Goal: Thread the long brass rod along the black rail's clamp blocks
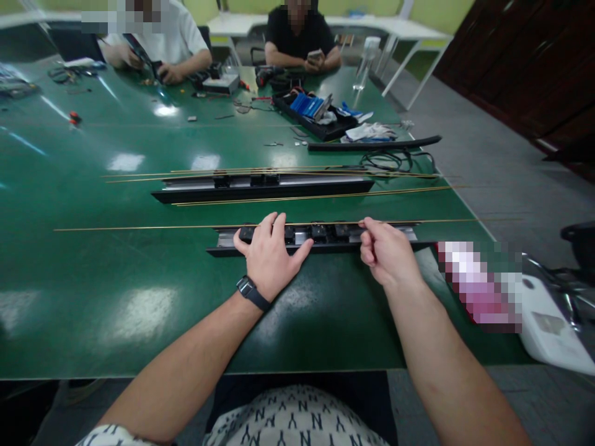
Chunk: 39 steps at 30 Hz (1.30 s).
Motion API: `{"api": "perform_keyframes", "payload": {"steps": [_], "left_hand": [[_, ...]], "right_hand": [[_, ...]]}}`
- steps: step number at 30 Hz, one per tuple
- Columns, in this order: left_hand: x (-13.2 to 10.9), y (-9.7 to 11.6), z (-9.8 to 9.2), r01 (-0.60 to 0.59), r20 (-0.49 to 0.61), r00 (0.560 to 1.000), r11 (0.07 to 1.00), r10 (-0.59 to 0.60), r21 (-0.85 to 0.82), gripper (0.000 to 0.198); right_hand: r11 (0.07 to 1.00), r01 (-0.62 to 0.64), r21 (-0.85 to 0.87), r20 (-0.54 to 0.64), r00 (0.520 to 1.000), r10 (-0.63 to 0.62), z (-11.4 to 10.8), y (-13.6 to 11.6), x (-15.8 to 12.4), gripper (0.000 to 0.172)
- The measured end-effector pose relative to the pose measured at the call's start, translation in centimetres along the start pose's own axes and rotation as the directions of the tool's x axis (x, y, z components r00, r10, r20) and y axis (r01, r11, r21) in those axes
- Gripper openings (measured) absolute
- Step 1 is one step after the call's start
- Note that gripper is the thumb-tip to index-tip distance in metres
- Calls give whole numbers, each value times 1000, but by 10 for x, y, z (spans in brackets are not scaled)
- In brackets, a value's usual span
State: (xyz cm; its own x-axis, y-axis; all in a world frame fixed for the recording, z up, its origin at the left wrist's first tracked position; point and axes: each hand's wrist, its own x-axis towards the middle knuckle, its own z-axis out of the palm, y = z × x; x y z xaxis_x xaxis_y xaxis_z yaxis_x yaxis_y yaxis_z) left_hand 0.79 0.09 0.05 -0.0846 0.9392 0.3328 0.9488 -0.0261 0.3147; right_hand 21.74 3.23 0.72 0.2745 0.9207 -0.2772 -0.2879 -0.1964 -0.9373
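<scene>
A long black rail (pixel 325 238) with several black blocks in its channel lies across the green table (pixel 116 279) in front of me. My left hand (pixel 269 254), with a black watch on the wrist, lies flat and spread on the rail's left part. My right hand (pixel 385 251) is closed in a pinch on a thin brass rod (pixel 162 227) that runs along the rail's far edge, left to right.
A second black rail (pixel 260 188) lies farther back with more brass rods (pixel 302 198) beside it. Behind it are a black strip (pixel 372 145), coiled cable, a black tray (pixel 316 121) of parts, and two seated people. A white object (pixel 558 328) is at right.
</scene>
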Motion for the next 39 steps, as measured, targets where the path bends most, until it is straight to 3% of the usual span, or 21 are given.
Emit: {"api": "perform_keyframes", "payload": {"steps": [39], "left_hand": [[-1, -3, 4, -26, -48, 999, 999, 25, -35, 62]], "right_hand": [[1000, -20, 17, -55, 998, 21, 3, -3, 1, 17]]}}
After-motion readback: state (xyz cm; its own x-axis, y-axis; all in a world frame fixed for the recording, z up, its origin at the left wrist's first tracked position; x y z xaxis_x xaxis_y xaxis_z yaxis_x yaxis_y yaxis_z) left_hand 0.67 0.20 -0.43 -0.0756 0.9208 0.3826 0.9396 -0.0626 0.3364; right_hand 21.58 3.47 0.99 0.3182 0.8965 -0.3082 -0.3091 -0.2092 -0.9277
